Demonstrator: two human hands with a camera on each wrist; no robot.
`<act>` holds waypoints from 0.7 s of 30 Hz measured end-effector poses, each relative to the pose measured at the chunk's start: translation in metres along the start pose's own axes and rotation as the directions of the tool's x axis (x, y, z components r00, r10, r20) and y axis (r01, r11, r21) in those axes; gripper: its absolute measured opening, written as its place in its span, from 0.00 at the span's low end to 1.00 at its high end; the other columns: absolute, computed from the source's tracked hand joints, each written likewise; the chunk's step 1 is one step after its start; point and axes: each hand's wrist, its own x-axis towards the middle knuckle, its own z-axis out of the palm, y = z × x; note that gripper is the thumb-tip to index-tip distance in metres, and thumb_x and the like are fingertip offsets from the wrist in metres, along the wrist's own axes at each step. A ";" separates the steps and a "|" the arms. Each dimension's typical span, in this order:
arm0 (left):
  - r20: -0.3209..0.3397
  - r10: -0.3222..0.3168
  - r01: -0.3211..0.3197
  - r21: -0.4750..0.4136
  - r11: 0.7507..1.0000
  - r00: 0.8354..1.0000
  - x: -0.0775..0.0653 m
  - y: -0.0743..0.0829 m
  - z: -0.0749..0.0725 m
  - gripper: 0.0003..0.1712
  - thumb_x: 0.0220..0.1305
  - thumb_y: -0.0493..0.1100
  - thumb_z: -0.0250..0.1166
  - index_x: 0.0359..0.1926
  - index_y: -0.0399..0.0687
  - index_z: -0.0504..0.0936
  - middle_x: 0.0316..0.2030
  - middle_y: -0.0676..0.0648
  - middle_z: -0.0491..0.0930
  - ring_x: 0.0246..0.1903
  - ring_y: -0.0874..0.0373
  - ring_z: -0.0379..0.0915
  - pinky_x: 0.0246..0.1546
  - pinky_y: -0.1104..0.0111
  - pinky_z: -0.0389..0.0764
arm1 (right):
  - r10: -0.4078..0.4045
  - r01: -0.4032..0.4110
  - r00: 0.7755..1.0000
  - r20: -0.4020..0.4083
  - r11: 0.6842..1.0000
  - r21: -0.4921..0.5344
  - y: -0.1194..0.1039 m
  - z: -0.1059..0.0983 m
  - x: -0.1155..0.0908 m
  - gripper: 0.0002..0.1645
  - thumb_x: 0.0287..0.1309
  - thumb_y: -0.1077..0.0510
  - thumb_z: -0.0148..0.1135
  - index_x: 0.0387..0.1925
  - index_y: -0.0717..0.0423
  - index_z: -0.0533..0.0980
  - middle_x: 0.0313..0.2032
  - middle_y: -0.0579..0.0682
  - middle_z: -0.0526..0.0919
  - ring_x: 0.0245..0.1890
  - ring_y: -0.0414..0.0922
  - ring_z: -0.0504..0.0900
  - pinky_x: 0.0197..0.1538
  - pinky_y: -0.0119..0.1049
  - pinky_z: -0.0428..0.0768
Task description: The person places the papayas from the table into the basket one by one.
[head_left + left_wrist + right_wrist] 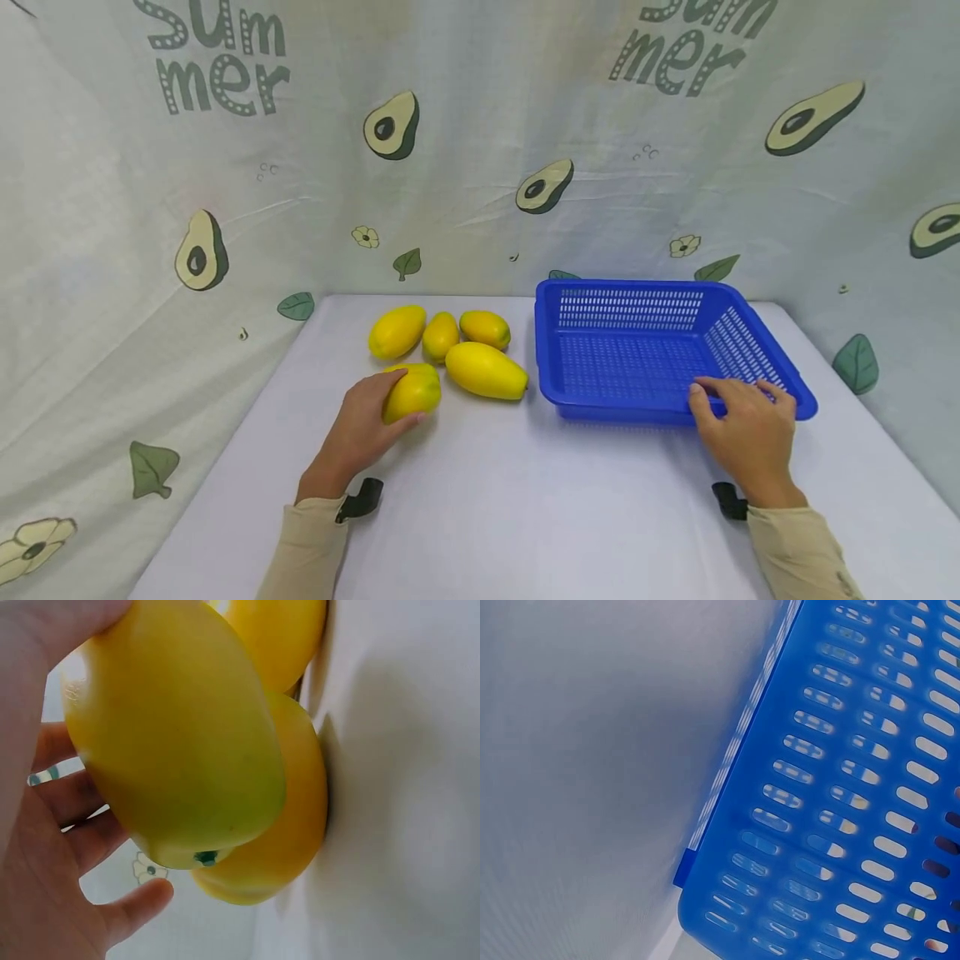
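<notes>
Held fruit: smooth yellow oblong fruit with a greenish end (pixel 415 395), left of centre in the frame; your left hand (pixel 367 417) is half curled about it, thumb at the near side.
Neighbour fruit: another yellow fruit (pixel 304 787) shows just behind the held one in the left wrist view.
Loose group: four more plump yellow fruits, (pixel 397 332) (pixel 440 337) (pixel 485 330) (pixel 487 371), centre left of the frame, close together.
Basket: blue rectangular slotted plastic basket (pixel 615 407), right of centre; your right hand (pixel 750 429) has its fingers bent over the near rim, towards the right corner.
Surface: white-covered table (pixel 570 500), lower centre.
Step in hand: in my judgement, you are securing a grip on one fruit while the other hand steadies the basket.
Next move: likely calls for you to firm the left grip and raise the held fruit without nudging its neighbour.
</notes>
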 end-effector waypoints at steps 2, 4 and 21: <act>-0.007 0.011 -0.011 -0.001 1.000 1.000 0.000 0.000 0.001 0.42 0.58 0.56 0.75 0.68 0.42 0.71 0.60 0.42 0.76 0.58 0.44 0.71 0.62 0.47 0.69 | -0.005 0.005 1.000 -0.001 1.000 0.005 0.002 0.001 -0.001 0.16 0.59 0.55 0.64 0.40 0.66 0.84 0.37 0.66 0.85 0.40 0.64 0.83 0.61 0.66 0.62; -0.014 0.016 -0.017 -0.011 1.000 1.000 -0.001 0.000 0.003 0.42 0.59 0.56 0.74 0.68 0.42 0.71 0.60 0.43 0.77 0.57 0.46 0.72 0.61 0.49 0.70 | -0.012 0.012 1.000 -0.006 1.000 0.009 0.003 0.002 -0.001 0.16 0.59 0.55 0.63 0.40 0.65 0.84 0.37 0.66 0.85 0.41 0.64 0.83 0.61 0.66 0.63; -0.015 -0.047 0.042 -0.246 0.968 0.999 0.006 0.003 -0.001 0.40 0.63 0.58 0.70 0.69 0.43 0.70 0.62 0.44 0.75 0.59 0.48 0.72 0.62 0.48 0.71 | 0.006 -0.005 1.000 -0.016 0.999 0.036 0.004 0.000 0.000 0.15 0.59 0.55 0.64 0.40 0.65 0.84 0.37 0.65 0.86 0.41 0.63 0.83 0.59 0.66 0.63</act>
